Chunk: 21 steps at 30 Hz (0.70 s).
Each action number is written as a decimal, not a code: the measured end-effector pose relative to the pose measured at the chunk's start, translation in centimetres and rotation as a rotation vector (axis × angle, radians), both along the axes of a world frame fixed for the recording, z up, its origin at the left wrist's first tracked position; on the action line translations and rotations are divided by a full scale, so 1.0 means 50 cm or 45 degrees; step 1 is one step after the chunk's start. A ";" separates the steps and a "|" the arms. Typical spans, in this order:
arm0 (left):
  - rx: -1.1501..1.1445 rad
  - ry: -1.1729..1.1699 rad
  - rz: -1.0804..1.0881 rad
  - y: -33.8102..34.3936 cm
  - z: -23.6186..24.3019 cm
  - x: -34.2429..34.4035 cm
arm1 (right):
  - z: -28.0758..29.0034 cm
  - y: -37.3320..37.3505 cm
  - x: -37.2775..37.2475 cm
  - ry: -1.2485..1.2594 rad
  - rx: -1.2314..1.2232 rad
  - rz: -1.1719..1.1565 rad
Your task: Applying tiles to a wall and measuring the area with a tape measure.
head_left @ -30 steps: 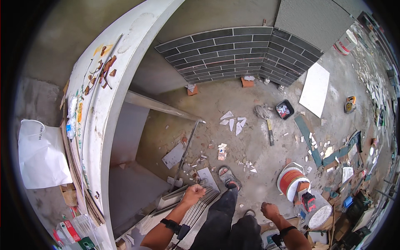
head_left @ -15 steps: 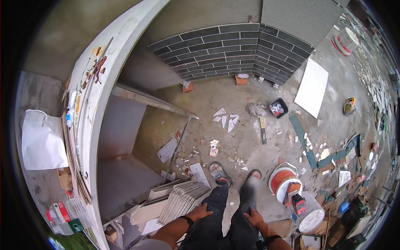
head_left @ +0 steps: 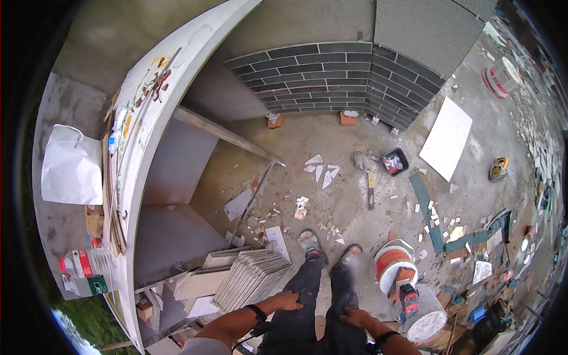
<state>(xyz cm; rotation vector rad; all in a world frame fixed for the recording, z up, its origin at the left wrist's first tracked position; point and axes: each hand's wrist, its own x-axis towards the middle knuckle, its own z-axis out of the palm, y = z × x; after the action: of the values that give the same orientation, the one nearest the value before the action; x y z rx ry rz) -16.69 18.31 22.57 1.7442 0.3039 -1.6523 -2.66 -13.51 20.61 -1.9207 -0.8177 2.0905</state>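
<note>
My left hand [head_left: 289, 300] lies against the front of my left trouser leg [head_left: 306, 284], its fingers loosely stretched over the dark cloth. On the right trouser leg rests my right hand [head_left: 355, 318], fingers spread along the thigh and partly hidden. No tool shows in either hand. Left of my legs, nearest the left hand, leans a row of thin pale tiles [head_left: 248, 281]. A red and white power tool [head_left: 407, 296] sits right of my right leg, beside a reel of orange line [head_left: 395, 263] and an upturned pale bucket [head_left: 427, 319].
Dark brick-shaped tiles [head_left: 319, 71] cover the lower wall ahead, above orange brick pieces [head_left: 348, 119]. A black tub [head_left: 395, 161], white board [head_left: 445, 139], yellow-handled tool [head_left: 371, 189] and tile shards [head_left: 323, 171] lie on the floor. A white-edged partition [head_left: 157, 148] stands left.
The view has shifted a little, with the wall and floor sitting lower and my legs slightly further left. Both hands stay on the trouser legs.
</note>
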 end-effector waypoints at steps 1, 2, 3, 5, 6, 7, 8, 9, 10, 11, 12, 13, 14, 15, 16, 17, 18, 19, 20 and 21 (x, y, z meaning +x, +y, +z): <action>0.004 -0.003 -0.001 -0.011 -0.003 -0.016 | -0.006 -0.009 -0.021 0.046 -0.047 0.079; -0.109 0.053 -0.016 -0.033 -0.016 -0.047 | -0.014 -0.005 -0.028 0.091 -0.094 0.157; -0.225 0.111 -0.029 -0.048 -0.032 -0.061 | -0.018 0.003 -0.026 0.088 -0.092 0.156; -0.134 0.222 0.088 -0.094 -0.024 -0.033 | -0.012 -0.006 -0.044 -0.048 -0.176 0.045; -0.028 0.333 0.209 -0.109 -0.021 -0.021 | -0.015 -0.008 -0.044 -0.042 -0.192 0.023; -0.029 0.344 0.198 -0.116 -0.023 -0.025 | -0.017 -0.011 -0.040 -0.006 -0.183 0.017; 0.022 0.339 0.205 -0.122 -0.023 -0.033 | -0.019 -0.013 -0.038 0.029 -0.172 0.009; 0.075 0.333 0.211 -0.122 -0.023 -0.040 | -0.018 -0.014 -0.040 0.039 -0.173 -0.003; 0.074 0.337 0.194 -0.116 -0.017 -0.037 | -0.017 -0.016 -0.041 0.079 -0.237 -0.020; 0.057 0.300 0.256 -0.107 -0.005 -0.033 | -0.017 -0.017 -0.041 0.119 -0.300 -0.037; 0.040 0.262 0.318 -0.100 0.000 -0.029 | -0.019 -0.017 -0.040 0.123 -0.303 -0.054; 0.046 0.264 0.309 -0.097 -0.004 -0.030 | -0.020 -0.013 -0.037 0.138 -0.303 -0.043; 0.035 0.292 0.336 -0.096 -0.014 -0.034 | -0.020 -0.010 -0.036 0.153 -0.303 -0.032; 0.023 0.318 0.365 -0.096 -0.025 -0.038 | -0.023 -0.011 -0.043 0.156 -0.298 -0.039; 0.028 0.318 0.359 -0.099 -0.038 -0.036 | -0.026 -0.013 -0.051 0.163 -0.307 -0.051; 0.020 0.346 0.312 -0.104 -0.051 -0.034 | -0.032 -0.013 -0.057 0.170 -0.317 -0.062; 0.013 0.374 0.266 -0.110 -0.062 -0.033 | -0.038 -0.013 -0.059 0.171 -0.311 -0.066; 0.019 0.377 0.262 -0.112 -0.068 -0.035 | -0.039 -0.008 -0.061 0.179 -0.330 -0.050; 0.025 0.371 0.250 -0.113 -0.074 -0.036 | -0.038 -0.003 -0.062 0.188 -0.347 -0.031; 0.032 0.365 0.238 -0.114 -0.078 -0.038 | -0.038 0.003 -0.063 0.192 -0.341 -0.033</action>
<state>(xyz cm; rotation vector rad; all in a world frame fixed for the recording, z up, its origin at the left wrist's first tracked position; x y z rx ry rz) -18.58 12.62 18.66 1.4457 0.6038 -1.7636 -5.81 -13.38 18.71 -1.8513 -0.5004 2.3970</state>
